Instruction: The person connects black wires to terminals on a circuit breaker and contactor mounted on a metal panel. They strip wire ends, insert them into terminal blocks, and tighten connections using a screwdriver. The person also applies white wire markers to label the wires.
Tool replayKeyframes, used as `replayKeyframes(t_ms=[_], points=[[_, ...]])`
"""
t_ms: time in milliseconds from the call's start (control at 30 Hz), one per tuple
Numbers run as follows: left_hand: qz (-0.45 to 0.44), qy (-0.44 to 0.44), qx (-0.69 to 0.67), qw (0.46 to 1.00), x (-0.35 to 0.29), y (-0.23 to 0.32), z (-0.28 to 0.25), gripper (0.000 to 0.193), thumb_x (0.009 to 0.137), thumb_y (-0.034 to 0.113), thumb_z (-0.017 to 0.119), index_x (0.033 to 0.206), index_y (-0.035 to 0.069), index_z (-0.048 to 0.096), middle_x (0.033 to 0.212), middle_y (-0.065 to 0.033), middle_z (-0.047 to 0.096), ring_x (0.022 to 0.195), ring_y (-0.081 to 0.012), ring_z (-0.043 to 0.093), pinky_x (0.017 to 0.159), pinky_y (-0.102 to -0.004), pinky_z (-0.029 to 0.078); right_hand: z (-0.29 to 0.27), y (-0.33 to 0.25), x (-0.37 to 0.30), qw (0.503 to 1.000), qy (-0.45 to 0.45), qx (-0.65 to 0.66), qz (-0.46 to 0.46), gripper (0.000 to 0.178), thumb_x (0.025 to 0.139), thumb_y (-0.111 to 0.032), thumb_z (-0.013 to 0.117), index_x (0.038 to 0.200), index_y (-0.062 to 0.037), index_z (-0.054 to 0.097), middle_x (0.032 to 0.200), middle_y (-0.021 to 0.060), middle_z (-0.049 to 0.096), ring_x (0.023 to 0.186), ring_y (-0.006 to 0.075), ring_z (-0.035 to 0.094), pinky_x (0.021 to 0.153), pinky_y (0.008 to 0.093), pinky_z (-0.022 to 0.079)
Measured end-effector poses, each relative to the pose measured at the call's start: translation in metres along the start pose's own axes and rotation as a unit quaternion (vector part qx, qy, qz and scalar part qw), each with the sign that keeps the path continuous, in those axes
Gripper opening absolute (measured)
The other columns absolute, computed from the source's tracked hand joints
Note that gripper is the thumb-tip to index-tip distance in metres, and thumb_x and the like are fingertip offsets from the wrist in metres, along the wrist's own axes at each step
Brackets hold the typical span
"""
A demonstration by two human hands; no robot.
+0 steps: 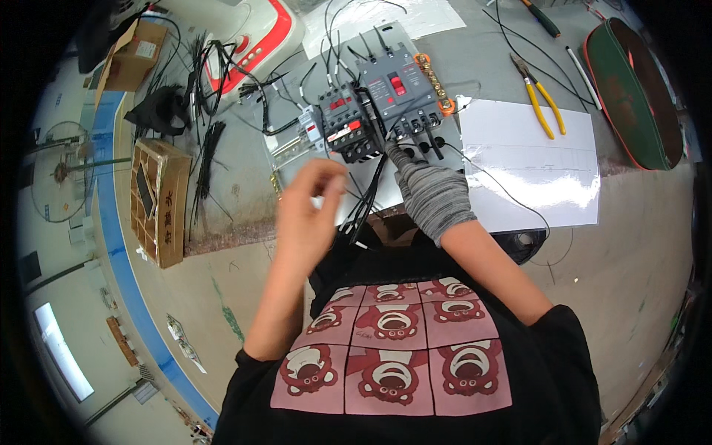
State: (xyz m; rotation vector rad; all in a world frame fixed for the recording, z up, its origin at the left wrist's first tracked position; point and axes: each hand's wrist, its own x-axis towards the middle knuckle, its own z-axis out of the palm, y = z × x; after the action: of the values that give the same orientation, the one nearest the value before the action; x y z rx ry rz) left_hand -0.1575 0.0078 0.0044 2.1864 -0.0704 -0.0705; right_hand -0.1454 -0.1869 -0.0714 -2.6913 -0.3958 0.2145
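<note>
My left hand (pixel 305 208), bare and slightly blurred, is just in front of the small circuit breaker (pixel 311 126). Its fingers curl toward the thumb; anything in that pinch is too small to make out. My right hand (pixel 434 193) wears a grey knit glove, and its fingertips close on black wires (pixel 379 180) at the front edge of the contactor (pixel 347 133). To the right of the contactor is a larger moulded-case breaker (pixel 398 90) with a red switch. These devices sit together on a metal mounting plate (pixel 288 152) on the table.
Right of the devices lie a white sheet (pixel 530 167), yellow-handled pliers (pixel 544 107) and a green pouch (pixel 630 93). A wooden compartment box (pixel 172 204) stands at left beside black cable bundles (pixel 210 159). A red-and-white machine (pixel 259 41) stands behind, and a screwdriver (pixel 545 20) lies at far right.
</note>
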Motion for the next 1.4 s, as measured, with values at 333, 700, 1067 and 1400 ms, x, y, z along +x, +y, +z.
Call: replayKeyframes(t_ms=[333,700,1067,1400], points=[[-0.023,-0.069,0.009,0.997,0.001,-0.004,0.019,0.015,0.091,0.001,0.057,0.106,-0.002,0.057,0.087,-0.0079,0.063,0.079,-0.0172,0.063,0.072,-0.0317,0.050,-0.001,-0.007,0.005,0.998,-0.030,-0.010,0.053,0.039,0.097,-0.026,0.045,0.135,-0.0236,0.052,0.080,0.0158,0.068,0.073,0.0351,0.066,0.067,0.0485,0.051],[0.220,0.004,0.409,0.886,0.044,0.050,0.021,0.009,0.083,0.010,0.066,0.088,0.006,0.060,0.089,-0.0104,0.056,0.075,-0.0353,0.061,0.063,-0.0444,0.049,0.000,-0.007,0.006,0.998,-0.019,-0.028,0.054,0.038,0.093,-0.018,0.048,0.130,-0.0189,0.055,0.079,0.0142,0.069,0.072,0.0326,0.067,0.064,0.0473,0.052],[0.196,-0.103,0.293,0.930,0.058,0.063,-0.004,0.017,0.078,-0.002,0.065,0.093,0.000,0.058,0.092,-0.0134,0.057,0.082,-0.0312,0.062,0.072,-0.0382,0.049,-0.013,-0.011,0.006,0.994,-0.078,-0.006,0.072,0.045,0.095,-0.018,0.047,0.140,-0.0217,0.048,0.087,0.0137,0.070,0.079,0.0302,0.069,0.067,0.0467,0.054],[0.177,-0.109,0.320,0.924,0.050,0.070,-0.010,0.014,0.077,-0.003,0.065,0.090,-0.002,0.059,0.084,-0.0155,0.062,0.078,-0.0326,0.063,0.070,-0.0385,0.049,-0.012,-0.009,0.001,0.998,-0.038,0.023,0.039,0.041,0.091,-0.010,0.052,0.132,-0.0151,0.054,0.088,0.0160,0.070,0.075,0.0310,0.068,0.065,0.0465,0.054]])
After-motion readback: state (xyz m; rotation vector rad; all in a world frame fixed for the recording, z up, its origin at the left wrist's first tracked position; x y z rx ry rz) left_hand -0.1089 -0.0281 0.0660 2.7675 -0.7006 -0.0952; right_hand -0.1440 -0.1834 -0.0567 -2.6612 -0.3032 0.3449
